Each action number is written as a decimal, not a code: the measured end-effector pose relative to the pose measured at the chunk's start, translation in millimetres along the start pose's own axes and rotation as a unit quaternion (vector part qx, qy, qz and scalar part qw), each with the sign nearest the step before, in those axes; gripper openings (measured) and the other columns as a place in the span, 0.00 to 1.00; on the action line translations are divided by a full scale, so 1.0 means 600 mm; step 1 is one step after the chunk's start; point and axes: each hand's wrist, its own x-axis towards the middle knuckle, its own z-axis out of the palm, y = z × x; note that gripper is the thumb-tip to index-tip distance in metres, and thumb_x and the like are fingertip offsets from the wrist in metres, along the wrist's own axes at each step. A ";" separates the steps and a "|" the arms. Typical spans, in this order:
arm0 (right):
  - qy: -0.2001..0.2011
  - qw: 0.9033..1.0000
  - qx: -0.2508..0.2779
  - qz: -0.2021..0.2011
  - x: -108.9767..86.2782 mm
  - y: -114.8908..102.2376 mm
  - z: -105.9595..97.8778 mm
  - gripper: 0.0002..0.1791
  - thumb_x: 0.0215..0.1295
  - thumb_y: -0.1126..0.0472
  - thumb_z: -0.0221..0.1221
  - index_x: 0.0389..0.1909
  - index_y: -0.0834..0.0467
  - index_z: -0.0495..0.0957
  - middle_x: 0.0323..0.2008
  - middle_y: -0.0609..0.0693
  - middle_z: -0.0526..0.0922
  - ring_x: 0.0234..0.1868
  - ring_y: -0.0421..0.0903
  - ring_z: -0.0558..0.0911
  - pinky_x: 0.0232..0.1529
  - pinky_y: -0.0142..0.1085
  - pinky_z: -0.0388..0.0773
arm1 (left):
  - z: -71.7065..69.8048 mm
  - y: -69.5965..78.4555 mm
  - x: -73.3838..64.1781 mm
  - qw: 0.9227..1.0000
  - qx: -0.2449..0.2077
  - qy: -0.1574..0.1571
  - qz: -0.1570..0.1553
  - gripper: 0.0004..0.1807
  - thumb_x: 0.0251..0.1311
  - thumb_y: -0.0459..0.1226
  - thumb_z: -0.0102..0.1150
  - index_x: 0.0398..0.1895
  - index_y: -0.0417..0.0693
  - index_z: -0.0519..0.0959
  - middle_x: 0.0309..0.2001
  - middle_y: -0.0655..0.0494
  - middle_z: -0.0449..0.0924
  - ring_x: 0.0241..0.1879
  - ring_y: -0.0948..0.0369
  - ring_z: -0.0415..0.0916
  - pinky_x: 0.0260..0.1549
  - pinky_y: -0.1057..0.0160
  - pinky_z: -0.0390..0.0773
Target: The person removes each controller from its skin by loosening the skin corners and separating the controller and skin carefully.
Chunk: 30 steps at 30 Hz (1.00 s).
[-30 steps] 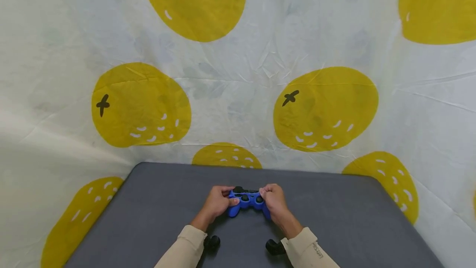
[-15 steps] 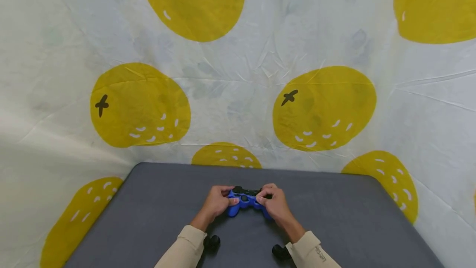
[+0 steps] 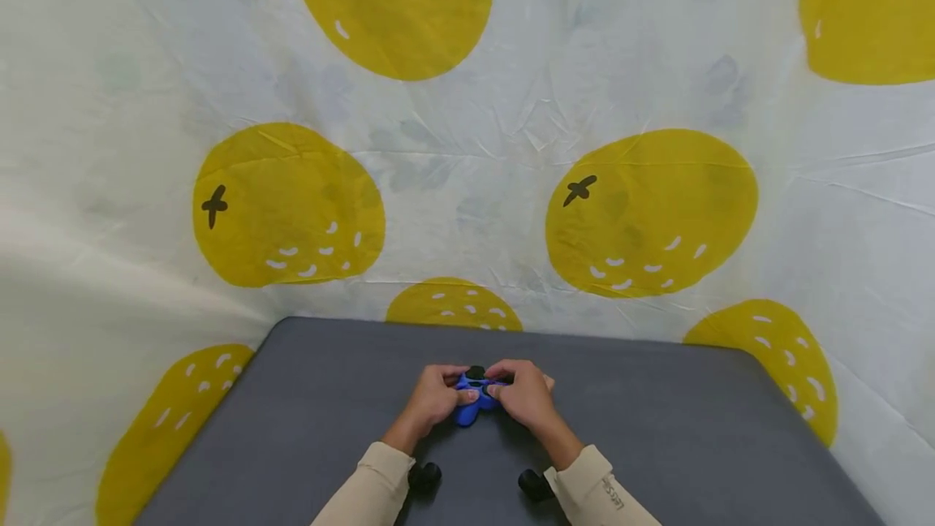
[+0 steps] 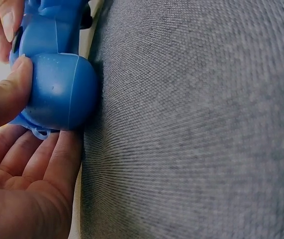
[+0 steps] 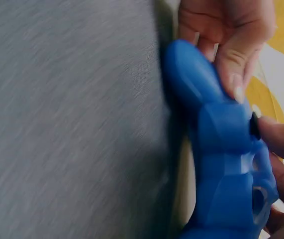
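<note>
A black game controller (image 3: pixel 476 372) in a soft blue cover (image 3: pixel 467 414) is held low over the grey table. On its left side, my left hand (image 3: pixel 431 398) grips it, thumb on top and fingers beneath; the left wrist view shows the thumb pressing the rounded blue handle (image 4: pixel 62 92). My right hand (image 3: pixel 526 398) pinches near the middle, covering the right half in the head view. From the right wrist, its thumb touches a black thumbstick (image 5: pixel 254 125), and round openings (image 5: pixel 259 201) show in the cover beside its fingers. What those fingertips hold underneath is hidden.
The grey cloth-covered table (image 3: pixel 351 364) extends around both hands. Behind it hangs a white curtain (image 3: pixel 467 209) with yellow fruit prints. Black rounded wrist devices (image 3: pixel 425 477) sit under the sleeves.
My right hand has moved left from the controller's right edge across its face towards the middle, now covering the right half. My left hand keeps its grip. The head view has shifted slightly.
</note>
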 end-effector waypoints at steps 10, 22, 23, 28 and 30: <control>0.111 0.980 0.122 0.111 0.019 -0.002 0.021 0.17 0.51 0.73 0.68 0.24 0.57 0.68 0.25 0.54 0.91 0.39 0.54 0.84 0.50 0.47 0.57 | 0.004 0.003 0.003 1.000 0.004 0.012 0.003 0.26 0.59 0.34 0.76 0.61 0.37 0.83 0.58 0.35 0.85 0.61 0.42 0.82 0.59 0.46 0.83; 0.051 0.988 0.146 0.000 0.010 0.010 0.009 0.29 0.48 0.80 0.69 0.14 0.58 0.57 0.24 0.58 0.90 0.32 0.52 0.90 0.69 0.57 0.69 | 0.006 0.007 0.005 1.000 -0.003 0.023 0.012 0.27 0.57 0.31 0.76 0.61 0.35 0.83 0.57 0.32 0.85 0.61 0.41 0.83 0.58 0.46 0.84; 0.056 0.990 0.125 -0.017 0.008 0.013 0.010 0.28 0.49 0.79 0.70 0.13 0.59 0.58 0.24 0.57 0.90 0.33 0.52 0.90 0.69 0.59 0.67 | 0.007 0.007 0.005 1.000 -0.003 0.022 0.010 0.27 0.58 0.32 0.76 0.61 0.35 0.82 0.57 0.32 0.84 0.61 0.41 0.82 0.58 0.46 0.84; 0.095 0.987 0.054 -0.120 -0.003 0.024 0.018 0.29 0.51 0.79 0.72 0.14 0.58 0.60 0.28 0.53 0.85 0.36 0.53 0.84 0.40 0.36 0.76 | 0.005 0.009 0.004 0.999 0.012 0.030 0.009 0.27 0.57 0.34 0.77 0.61 0.38 0.83 0.59 0.33 0.84 0.62 0.40 0.81 0.59 0.45 0.83; 0.109 0.981 0.046 -0.156 -0.008 0.030 0.020 0.29 0.50 0.80 0.72 0.14 0.57 0.60 0.30 0.52 0.81 0.36 0.52 0.82 0.32 0.30 0.69 | 0.005 0.011 0.002 0.999 0.024 0.034 0.003 0.27 0.57 0.36 0.78 0.61 0.40 0.84 0.59 0.34 0.84 0.62 0.41 0.81 0.59 0.45 0.83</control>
